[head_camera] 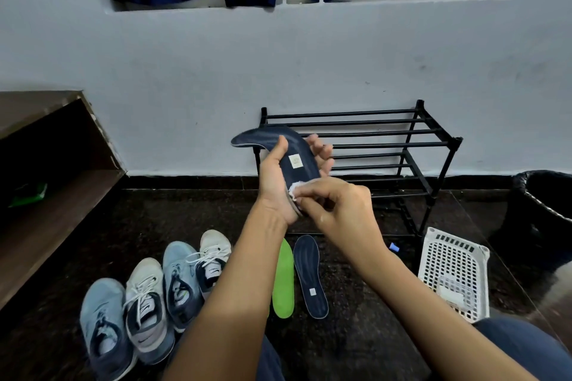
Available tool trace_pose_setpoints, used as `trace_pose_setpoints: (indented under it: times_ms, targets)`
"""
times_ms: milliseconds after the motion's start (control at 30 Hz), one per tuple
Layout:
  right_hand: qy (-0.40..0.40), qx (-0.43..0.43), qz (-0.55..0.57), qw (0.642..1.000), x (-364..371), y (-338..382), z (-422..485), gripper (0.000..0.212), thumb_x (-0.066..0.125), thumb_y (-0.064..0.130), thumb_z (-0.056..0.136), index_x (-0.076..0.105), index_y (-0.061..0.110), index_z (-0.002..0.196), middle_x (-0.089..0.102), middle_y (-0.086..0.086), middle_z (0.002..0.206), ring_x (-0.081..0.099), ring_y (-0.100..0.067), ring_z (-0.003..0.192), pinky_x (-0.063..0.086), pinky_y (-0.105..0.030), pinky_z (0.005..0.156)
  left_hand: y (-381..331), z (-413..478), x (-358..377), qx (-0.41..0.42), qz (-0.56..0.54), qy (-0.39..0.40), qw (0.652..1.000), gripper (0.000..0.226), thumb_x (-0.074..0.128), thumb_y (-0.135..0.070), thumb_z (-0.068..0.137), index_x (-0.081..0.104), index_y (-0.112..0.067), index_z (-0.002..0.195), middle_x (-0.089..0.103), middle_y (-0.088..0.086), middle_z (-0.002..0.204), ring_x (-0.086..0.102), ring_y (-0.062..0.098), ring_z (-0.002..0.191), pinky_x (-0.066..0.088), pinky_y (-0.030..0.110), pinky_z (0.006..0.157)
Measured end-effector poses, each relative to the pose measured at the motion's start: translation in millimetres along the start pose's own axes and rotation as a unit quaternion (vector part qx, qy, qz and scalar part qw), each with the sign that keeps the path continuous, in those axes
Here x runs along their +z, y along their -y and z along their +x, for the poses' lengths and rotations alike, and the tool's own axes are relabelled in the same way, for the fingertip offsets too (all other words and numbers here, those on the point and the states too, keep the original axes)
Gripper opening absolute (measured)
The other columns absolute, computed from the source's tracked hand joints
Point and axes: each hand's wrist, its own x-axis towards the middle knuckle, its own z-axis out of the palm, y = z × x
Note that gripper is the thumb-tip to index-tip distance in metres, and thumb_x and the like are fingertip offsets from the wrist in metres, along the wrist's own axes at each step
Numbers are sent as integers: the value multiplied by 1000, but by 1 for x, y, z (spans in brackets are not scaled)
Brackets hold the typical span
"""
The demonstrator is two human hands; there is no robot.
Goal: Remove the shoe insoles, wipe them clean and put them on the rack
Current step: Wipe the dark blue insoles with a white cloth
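My left hand (278,192) grips a navy insole (295,151) with a small white label, holding it up in front of the black rack (411,145). The insole's toe end bends over to the left. My right hand (337,204) pinches a white wipe (295,189) against the insole's heel end. On the dark floor below lie a green insole (283,281) and a second navy insole (311,275), side by side. The rack's bars are bare.
Several sneakers (148,303) stand in a row at lower left. A white perforated basket (455,272) with wipes sits right of the rack, and a black bin (544,210) beyond it. A wooden shelf unit (52,182) lines the left wall.
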Motion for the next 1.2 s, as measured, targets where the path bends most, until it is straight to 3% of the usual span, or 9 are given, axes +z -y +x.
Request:
trace_pose_setpoints:
  times_ms: [167, 233, 367, 467, 567, 667, 800, 1033, 1200]
  targets:
    - [-89, -20, -31, 995, -2, -3, 13, 21, 70, -4, 71, 75, 9, 86, 73, 0, 88, 61, -2, 89, 41, -5, 84, 21, -5, 10, -50, 19, 31, 998, 46, 34, -45, 99, 58, -7, 90, 61, 4, 81, 66, 17, 83, 52, 28, 85]
    - [-60, -7, -33, 998, -3, -1, 11, 20, 71, -4, 72, 76, 10, 86, 74, 0, 86, 61, -1, 88, 41, -3, 80, 21, -4, 6, -50, 10, 33, 998, 44, 36, -44, 99, 59, -7, 93, 64, 3, 83, 68, 16, 84, 49, 29, 91]
    - [41, 57, -10, 997, -7, 5, 0, 17, 72, 0, 75, 77, 13, 85, 69, 9, 75, 55, 16, 66, 36, 2, 66, 6, 1, -3, -14, -20, 13, 1000, 45, 39, -43, 99, 61, -5, 94, 65, 3, 83, 69, 18, 79, 55, 33, 83]
    - [80, 79, -9, 994, -6, 6, -4, 15, 71, 0, 76, 77, 11, 85, 71, 2, 79, 54, 16, 62, 36, 2, 65, -3, 2, -8, 13, -37, 4, 999, 43, 43, -44, 97, 63, -6, 93, 64, 4, 88, 68, 20, 81, 54, 37, 87]
    - [67, 86, -48, 993, -5, 0, -2, 16, 68, -2, 77, 76, 9, 86, 72, -3, 83, 55, 4, 59, 39, -1, 68, -2, 2, -6, 13, -28, -6, 999, 45, 40, -46, 97, 64, -8, 95, 66, 4, 87, 68, 18, 84, 51, 36, 88]
    - [-8, 62, -80, 995, -6, -8, 2, 17, 68, -4, 75, 75, 8, 85, 73, -7, 84, 66, -18, 74, 50, -22, 77, 8, 2, 3, -3, -2, -9, 1000, 48, 34, -46, 100, 62, -8, 96, 65, 5, 83, 68, 18, 80, 51, 30, 81]
    - [-89, 46, -51, 994, -8, -7, 4, 18, 72, -4, 73, 76, 10, 83, 73, -1, 81, 62, -5, 80, 40, -1, 75, 21, -2, 10, -46, 19, 8, 999, 47, 33, -44, 100, 59, -6, 91, 60, 6, 78, 64, 19, 80, 54, 28, 77]
    - [103, 156, 11, 982, -18, 6, -4, 15, 74, 6, 75, 77, 20, 78, 64, 15, 59, 57, 5, 56, 40, -4, 57, -2, 1, -5, 10, -8, 16, 1000, 49, 37, -46, 99, 62, -4, 98, 67, 6, 82, 70, 20, 81, 48, 37, 96]
    - [11, 134, -53, 989, -14, -11, 3, 16, 69, -2, 77, 76, 12, 83, 72, 2, 77, 53, 19, 61, 37, 3, 64, 3, 2, -3, 13, 9, -4, 1000, 50, 34, -47, 100, 63, -6, 96, 67, 5, 82, 70, 19, 83, 47, 34, 91]
